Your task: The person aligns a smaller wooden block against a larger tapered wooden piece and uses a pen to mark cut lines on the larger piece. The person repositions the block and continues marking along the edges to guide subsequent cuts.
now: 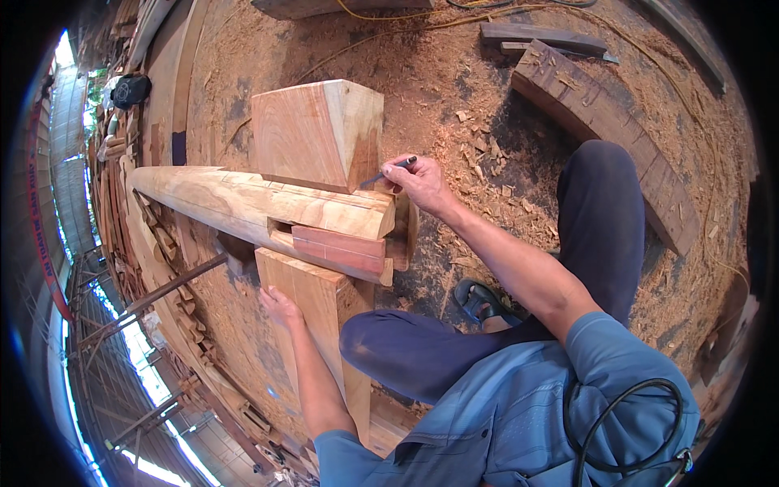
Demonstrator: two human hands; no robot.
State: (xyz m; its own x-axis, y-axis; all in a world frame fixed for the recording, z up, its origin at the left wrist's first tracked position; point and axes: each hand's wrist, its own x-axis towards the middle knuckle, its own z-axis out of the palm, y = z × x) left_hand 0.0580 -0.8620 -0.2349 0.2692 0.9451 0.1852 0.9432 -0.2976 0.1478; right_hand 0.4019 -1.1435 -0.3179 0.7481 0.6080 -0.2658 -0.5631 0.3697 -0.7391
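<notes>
My right hand (pixel 422 183) pinches a dark, slim pen (pixel 399 165), its tip close to the corner where two timbers meet. One is a large pale wooden block (pixel 296 134) with a slanted face. Below it lies a long rounded log (pixel 219 193) with a dark line drawn along it and a slot cut near its right end. A reddish wood piece (pixel 341 249) sits against the log beside that slot. My left hand (pixel 280 307), fingers apart, rests at the left edge of another squared block (pixel 304 280) next to my knee.
A heavy curved beam (pixel 604 134) lies on the shaving-strewn floor at right, with shorter boards (pixel 544 36) behind it. A yellow cord (pixel 657 69) runs over the floor. Stacked timber (pixel 118 211) lines the left side. My sandalled foot (pixel 479 303) is near the blocks.
</notes>
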